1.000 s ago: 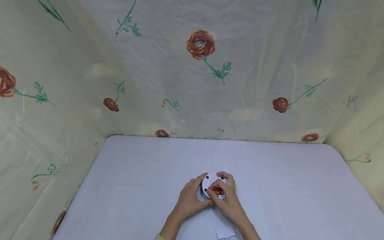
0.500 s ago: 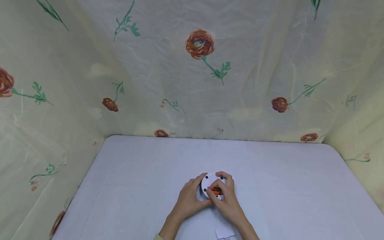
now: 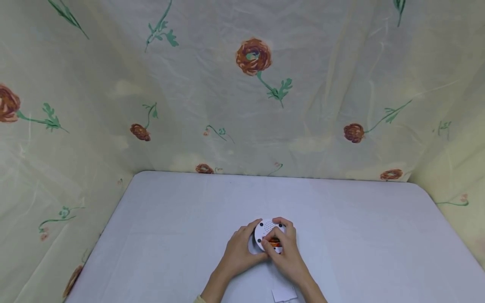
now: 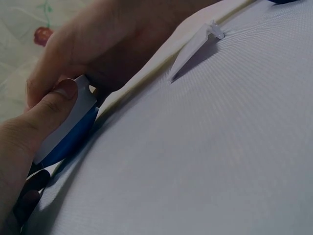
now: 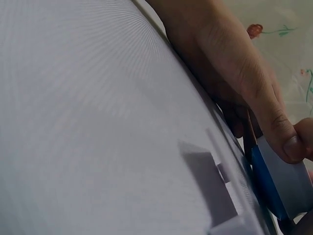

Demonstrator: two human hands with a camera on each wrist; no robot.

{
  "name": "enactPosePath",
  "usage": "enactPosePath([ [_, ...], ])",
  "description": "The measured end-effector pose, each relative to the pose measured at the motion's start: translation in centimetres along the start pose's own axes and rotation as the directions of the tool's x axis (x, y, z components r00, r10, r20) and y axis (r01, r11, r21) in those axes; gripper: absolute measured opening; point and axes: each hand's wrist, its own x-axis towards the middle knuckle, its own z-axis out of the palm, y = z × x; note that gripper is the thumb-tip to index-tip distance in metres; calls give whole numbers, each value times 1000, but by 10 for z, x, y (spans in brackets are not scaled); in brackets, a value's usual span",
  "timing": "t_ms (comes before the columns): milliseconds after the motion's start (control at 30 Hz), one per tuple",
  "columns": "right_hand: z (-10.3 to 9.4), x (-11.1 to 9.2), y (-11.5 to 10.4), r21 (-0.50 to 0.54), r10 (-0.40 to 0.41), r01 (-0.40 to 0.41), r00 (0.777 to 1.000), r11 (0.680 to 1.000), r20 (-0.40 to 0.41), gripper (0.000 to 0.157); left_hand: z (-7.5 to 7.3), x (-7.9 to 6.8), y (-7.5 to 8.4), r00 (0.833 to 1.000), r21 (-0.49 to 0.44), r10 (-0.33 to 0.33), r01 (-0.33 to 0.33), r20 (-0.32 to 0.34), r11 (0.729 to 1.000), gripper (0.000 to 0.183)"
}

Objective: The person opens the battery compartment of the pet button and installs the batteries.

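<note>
A round device, white underneath with speaker holes and black feet, lies bottom up between the hands at the front of the table. Its blue side shows in the left wrist view. Orange-red batteries sit in its uncovered compartment. My left hand grips the device round its left side, thumb at the near rim. The right hand reaches over the right side, thumb and index finger pinching at the left end of a battery; the fingertips partly hide the contact. Other right fingers curl over the far right rim.
A small white battery cover lies on the table near the right wrist, and it stands tilted in the left wrist view. White cloth covers the table. Flower-printed fabric hangs behind and at both sides.
Both hands keep almost the same places on the device. Between the right fingers the batteries show slightly differently, with less of their right end visible. The cover has not moved.
</note>
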Motion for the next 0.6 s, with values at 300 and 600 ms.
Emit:
enactPosePath([
  [300,-2,-1,2,3,79,-79,997,997,24,39,0,-1,0,1000,1,-3,3,10,1000,88],
  [600,-4,-1,1,73,84,-88,995,993,48,48,0,0,2,1000,-1,-17,17,12,1000,90],
])
